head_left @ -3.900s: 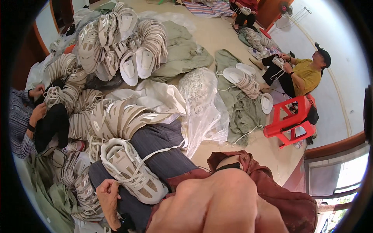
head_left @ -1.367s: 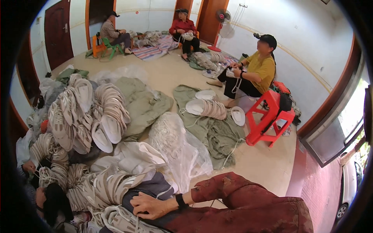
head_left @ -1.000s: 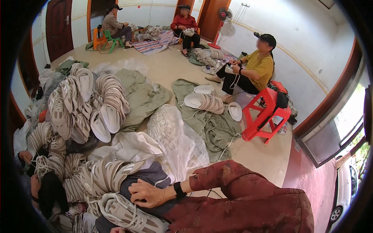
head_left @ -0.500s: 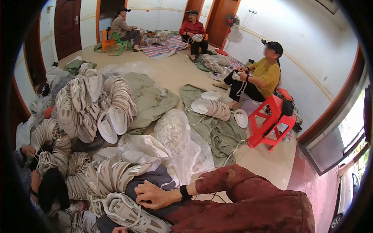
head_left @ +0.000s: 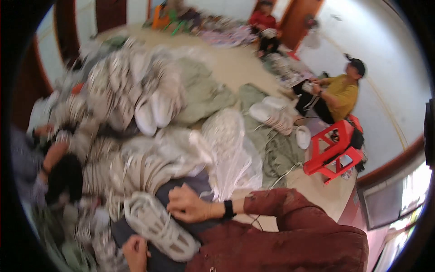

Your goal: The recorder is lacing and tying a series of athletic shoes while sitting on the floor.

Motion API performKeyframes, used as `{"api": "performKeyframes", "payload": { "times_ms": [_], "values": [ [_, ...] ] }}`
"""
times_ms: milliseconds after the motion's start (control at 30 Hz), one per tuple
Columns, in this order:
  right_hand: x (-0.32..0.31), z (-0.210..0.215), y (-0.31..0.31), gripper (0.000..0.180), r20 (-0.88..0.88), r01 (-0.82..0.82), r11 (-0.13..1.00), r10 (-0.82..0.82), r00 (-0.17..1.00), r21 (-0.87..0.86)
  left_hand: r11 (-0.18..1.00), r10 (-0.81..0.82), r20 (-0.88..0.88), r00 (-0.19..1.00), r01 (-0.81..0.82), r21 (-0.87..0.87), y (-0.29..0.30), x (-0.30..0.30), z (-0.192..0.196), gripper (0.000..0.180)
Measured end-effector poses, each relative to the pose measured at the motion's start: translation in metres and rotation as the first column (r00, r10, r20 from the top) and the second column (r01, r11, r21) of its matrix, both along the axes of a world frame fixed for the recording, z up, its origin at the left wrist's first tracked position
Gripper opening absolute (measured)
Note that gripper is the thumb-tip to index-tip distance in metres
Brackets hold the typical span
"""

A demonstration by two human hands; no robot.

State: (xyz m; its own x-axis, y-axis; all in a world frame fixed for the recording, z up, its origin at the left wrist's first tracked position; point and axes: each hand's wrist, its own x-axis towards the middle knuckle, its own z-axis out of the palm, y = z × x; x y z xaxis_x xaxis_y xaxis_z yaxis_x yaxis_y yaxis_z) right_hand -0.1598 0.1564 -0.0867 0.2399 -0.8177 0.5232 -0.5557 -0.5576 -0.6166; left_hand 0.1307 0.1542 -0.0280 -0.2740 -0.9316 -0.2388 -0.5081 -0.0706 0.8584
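A pale grey and white lace-up shoe upper [head_left: 158,226] lies across my dark-trousered lap. Beside its upper edge rests my right hand [head_left: 188,204], a black band on the wrist, fingers curled closed. A thin lace seems to run near these fingertips, but blur hides whether they pinch it. My left hand [head_left: 136,251] is by the lower side of the upper, its fingers bent inward and closed; what they hold, if anything, cannot be made out. Loose laces [head_left: 115,204] hang at the toe-side left of the upper. A row of nested beige uppers [head_left: 131,172] lies just beyond my lap.
A co-worker's hand [head_left: 56,154] works at the left edge. Large piles of uppers [head_left: 118,86], clear plastic bags [head_left: 226,136] and green sheeting [head_left: 199,90] cover the floor ahead. A red stool [head_left: 333,149] stands right, near a person in yellow [head_left: 342,97]. Others sit farther back.
My left hand has come up into view from the lower edge. The view has shifted, so the room sits farther right and is blurred. My right hand stays beside the shoe upper.
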Motion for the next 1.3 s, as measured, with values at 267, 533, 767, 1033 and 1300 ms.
{"api": "performKeyframes", "payload": {
  "times_ms": [267, 533, 767, 1033, 1300],
  "values": [
    [-0.019, 0.013, -0.012, 0.007, 0.106, 0.020, 0.988, -0.037, 0.994, 0.155, 0.992, 0.050, -0.098, 0.994, -0.038, 0.123, -0.009, -0.012, 0.001, 0.018],
    [-0.012, 0.043, 0.016, 0.011, 0.332, -0.103, 0.935, -0.017, 0.943, 0.339, 0.962, -0.069, -0.068, 0.995, 0.085, 0.261, 0.003, -0.002, 0.059, 0.019],
    [0.017, 0.066, 0.043, 0.031, 0.047, -0.421, 0.891, 0.419, 0.907, 0.172, 0.960, -0.041, -0.420, 0.906, 0.152, 0.235, -0.012, -0.029, 0.087, 0.027],
    [0.030, 0.056, 0.031, 0.039, -0.398, -0.096, 0.995, 0.101, 0.912, 0.033, 0.974, 0.023, -0.502, 0.864, 0.094, 0.208, -0.018, -0.054, 0.081, 0.027],
    [0.033, 0.054, 0.017, 0.026, -0.274, -0.172, 0.980, 0.194, 0.942, 0.101, 0.965, 0.118, -0.600, 0.791, 0.051, 0.257, -0.021, -0.047, 0.063, 0.026]
  ]
}}
